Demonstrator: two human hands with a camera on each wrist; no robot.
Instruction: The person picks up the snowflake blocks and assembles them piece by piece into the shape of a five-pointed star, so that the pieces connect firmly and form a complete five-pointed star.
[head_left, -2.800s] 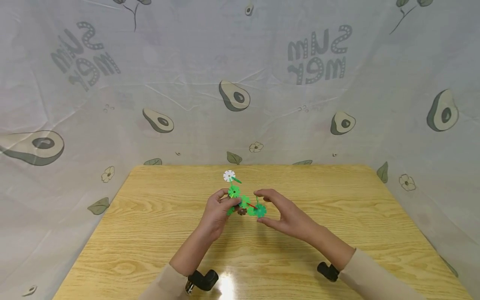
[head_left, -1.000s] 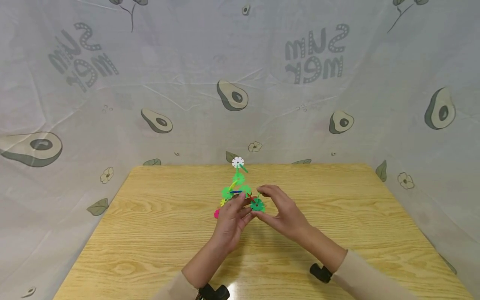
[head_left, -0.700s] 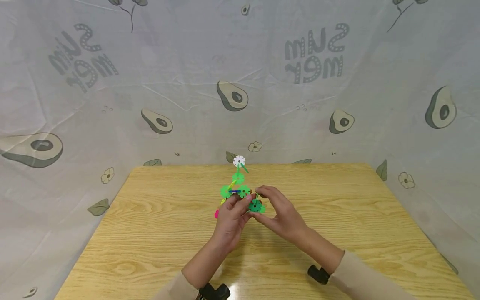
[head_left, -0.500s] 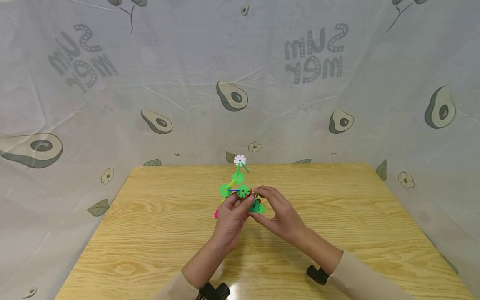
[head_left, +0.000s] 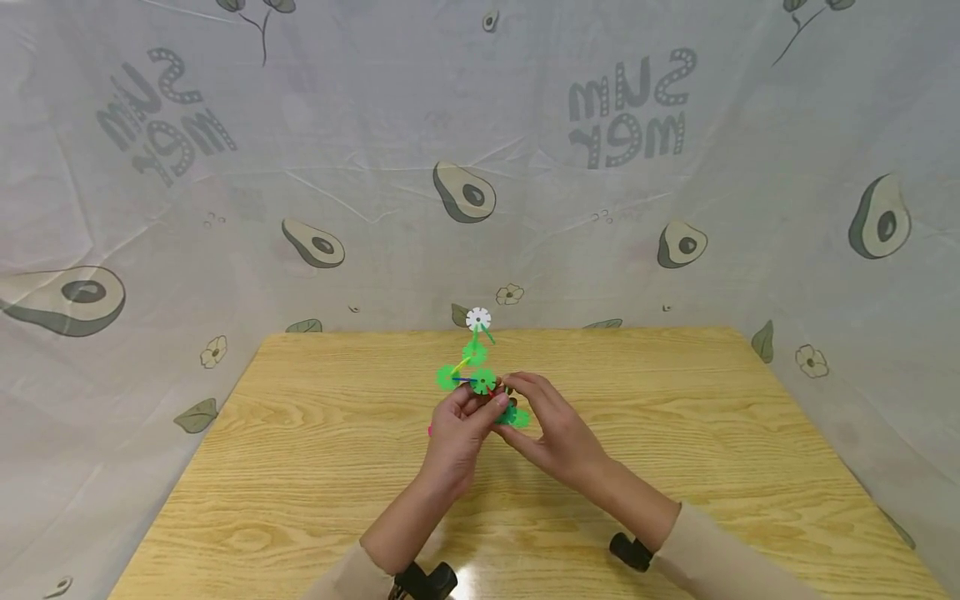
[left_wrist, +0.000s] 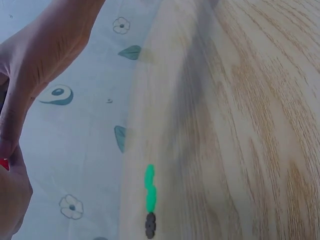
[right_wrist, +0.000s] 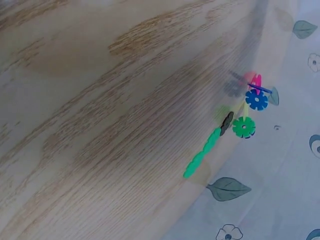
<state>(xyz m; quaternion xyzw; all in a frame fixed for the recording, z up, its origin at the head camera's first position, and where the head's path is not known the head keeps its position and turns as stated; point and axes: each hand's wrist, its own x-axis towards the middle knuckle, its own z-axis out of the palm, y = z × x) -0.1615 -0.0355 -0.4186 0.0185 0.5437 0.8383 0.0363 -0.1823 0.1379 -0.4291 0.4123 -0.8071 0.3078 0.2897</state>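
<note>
While left fingers (head_left: pixel 491 408) pinch the disc chain (head_left: pixel 477 387) | teal disc (head_left: pixel 511 415) clamped between right fingers (head_left: pixel 528 382) | white disc (head_left: pixel 473 319) beyond

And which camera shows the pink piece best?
The right wrist view: there the pink piece shows up clearly, nearly edge-on, just above a blue disc in the picture. The head view shows only a speck of it beside the left hand, which seems to hide the rest. The left wrist view doesn't show it.

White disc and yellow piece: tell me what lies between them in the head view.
An edge-on light green piece and, below it, a green disc, as the head view shows.
</note>
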